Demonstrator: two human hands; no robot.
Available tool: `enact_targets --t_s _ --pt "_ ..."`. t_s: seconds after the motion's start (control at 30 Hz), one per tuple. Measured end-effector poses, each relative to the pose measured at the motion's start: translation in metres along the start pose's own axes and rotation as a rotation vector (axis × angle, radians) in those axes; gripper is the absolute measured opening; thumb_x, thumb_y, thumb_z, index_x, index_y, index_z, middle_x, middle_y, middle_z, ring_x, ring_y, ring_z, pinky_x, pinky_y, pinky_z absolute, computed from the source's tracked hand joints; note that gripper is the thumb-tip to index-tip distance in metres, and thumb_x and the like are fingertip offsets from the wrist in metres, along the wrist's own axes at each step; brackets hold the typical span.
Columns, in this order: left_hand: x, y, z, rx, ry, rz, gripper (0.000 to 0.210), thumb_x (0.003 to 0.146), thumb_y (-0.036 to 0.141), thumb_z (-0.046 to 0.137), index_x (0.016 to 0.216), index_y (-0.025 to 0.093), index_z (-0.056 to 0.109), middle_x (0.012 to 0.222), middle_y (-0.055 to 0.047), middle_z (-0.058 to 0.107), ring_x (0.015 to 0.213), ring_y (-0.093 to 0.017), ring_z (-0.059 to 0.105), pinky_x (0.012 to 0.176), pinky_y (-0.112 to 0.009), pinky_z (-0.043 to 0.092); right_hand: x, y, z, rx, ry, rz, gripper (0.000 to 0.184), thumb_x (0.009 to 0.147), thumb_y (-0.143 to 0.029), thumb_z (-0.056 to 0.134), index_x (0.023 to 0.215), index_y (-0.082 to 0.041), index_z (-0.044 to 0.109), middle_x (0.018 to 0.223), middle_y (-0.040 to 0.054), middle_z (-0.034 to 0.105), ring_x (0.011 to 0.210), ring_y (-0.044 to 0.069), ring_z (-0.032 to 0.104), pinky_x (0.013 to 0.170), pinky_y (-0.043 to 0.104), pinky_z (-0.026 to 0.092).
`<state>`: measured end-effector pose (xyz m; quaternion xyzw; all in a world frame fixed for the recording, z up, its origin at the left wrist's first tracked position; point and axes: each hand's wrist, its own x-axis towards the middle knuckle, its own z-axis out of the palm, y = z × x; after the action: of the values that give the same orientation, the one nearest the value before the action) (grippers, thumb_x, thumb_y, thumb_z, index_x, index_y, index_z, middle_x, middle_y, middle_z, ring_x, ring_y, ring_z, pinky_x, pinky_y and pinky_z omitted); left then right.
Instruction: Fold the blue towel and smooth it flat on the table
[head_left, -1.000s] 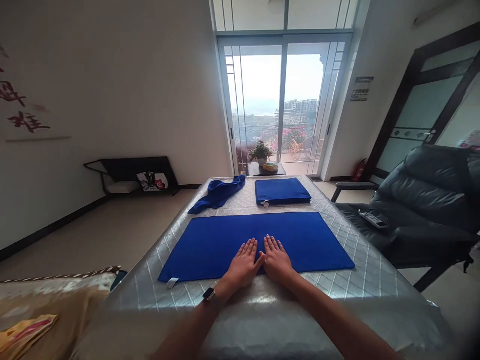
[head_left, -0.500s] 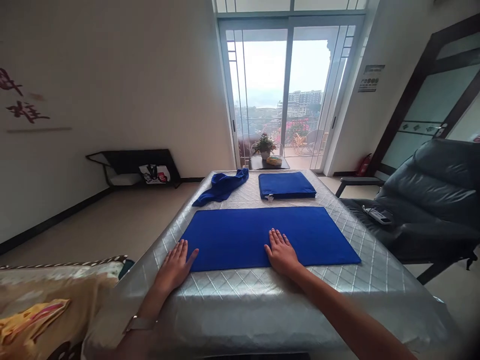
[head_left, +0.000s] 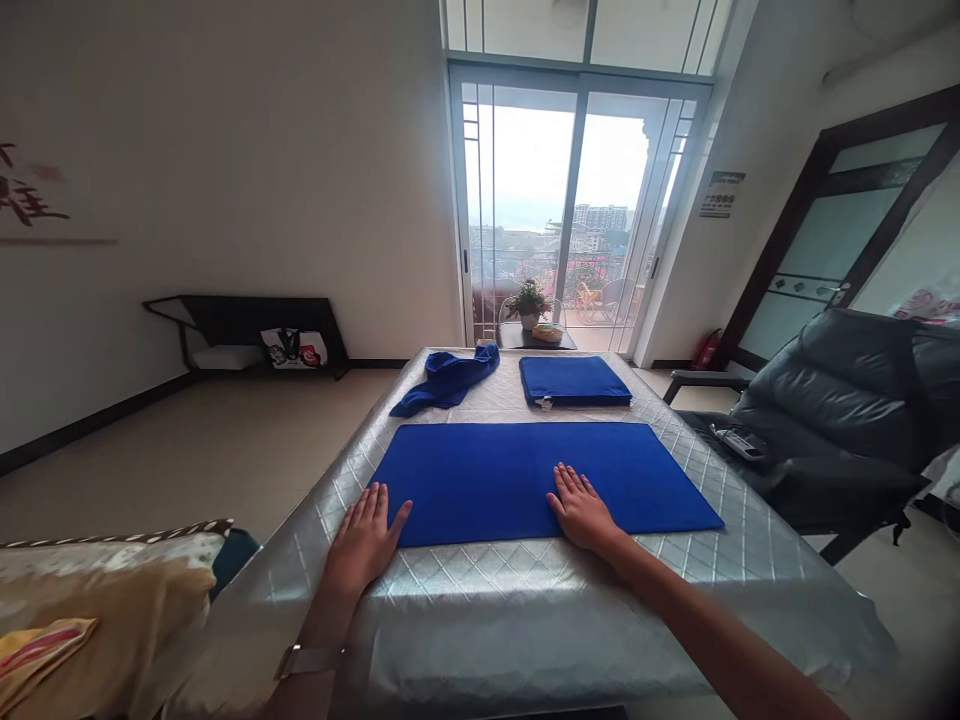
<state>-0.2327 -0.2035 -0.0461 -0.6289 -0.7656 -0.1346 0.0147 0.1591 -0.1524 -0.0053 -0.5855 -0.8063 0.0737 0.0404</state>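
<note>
A flat blue cloth (head_left: 480, 480), spread as a long rectangle, lies across the near part of the table. My left hand (head_left: 367, 535) rests at its near left corner, fingers out and thumb apart. Right of the cloth's middle, near the front edge, my right hand (head_left: 583, 508) lies flat with fingers stretched. Neither hand grips anything. Farther back sits a neat stack of folded blue cloths (head_left: 576, 380) with a white label at its front. A crumpled blue cloth (head_left: 450, 380) lies at the back left of the table.
A silver quilted cover (head_left: 465, 600) drapes the table. On the right stands a dark armchair (head_left: 832, 400) with a remote-like device (head_left: 739, 440) on its seat. Bedding (head_left: 112, 590) is at the lower left. Past the far edge, a potted plant (head_left: 529, 300) stands before glass doors.
Both hands have slid slightly to the right over the cloth and stay flat. The camera view has tilted a little upward. The blue cloths look unchanged.
</note>
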Motion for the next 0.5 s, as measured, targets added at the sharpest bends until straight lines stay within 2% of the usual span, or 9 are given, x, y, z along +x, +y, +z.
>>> enact_targets --t_s 0.13,0.37,0.43,0.5 --pt "-0.001 0.0 0.0 -0.001 0.005 0.004 0.091 0.093 0.069 0.015 0.152 0.0 0.028 0.16 -0.019 0.027 0.148 -0.031 0.026 0.121 -0.049 0.021 -0.011 0.035 -0.003 -0.054 -0.007 0.073 0.07 0.1 -0.049 0.013 0.157 -0.01 0.018 0.164 0.0068 0.014 0.152 0.019 0.011 0.123 0.04 0.01" --pt "0.002 -0.007 0.007 0.021 0.004 0.007 0.088 0.093 0.064 0.019 0.152 0.0 0.027 0.16 -0.018 0.026 0.149 -0.03 0.025 0.121 -0.049 0.02 -0.045 0.166 -0.01 -0.196 0.039 0.317 0.068 0.099 -0.042 0.018 0.156 -0.005 0.02 0.164 0.0105 0.017 0.151 0.022 0.015 0.123 0.042 0.015" --pt "0.004 -0.012 0.012 0.025 0.023 0.019 0.085 0.093 0.063 0.021 0.152 0.002 0.029 0.159 -0.018 0.03 0.148 -0.03 0.028 0.12 -0.05 0.023 -0.051 0.191 -0.009 -0.203 0.066 0.326 0.069 0.098 -0.042 0.019 0.155 -0.003 0.022 0.163 0.0123 0.019 0.151 0.022 0.016 0.123 0.041 0.015" --pt "0.005 -0.018 0.018 0.036 0.043 0.025 0.083 0.093 0.062 0.022 0.152 0.004 0.032 0.157 -0.018 0.034 0.146 -0.031 0.031 0.118 -0.051 0.026 -0.054 0.204 -0.007 -0.204 0.083 0.324 0.07 0.098 -0.043 0.019 0.155 -0.002 0.022 0.163 0.0127 0.02 0.151 0.022 0.017 0.123 0.041 0.015"
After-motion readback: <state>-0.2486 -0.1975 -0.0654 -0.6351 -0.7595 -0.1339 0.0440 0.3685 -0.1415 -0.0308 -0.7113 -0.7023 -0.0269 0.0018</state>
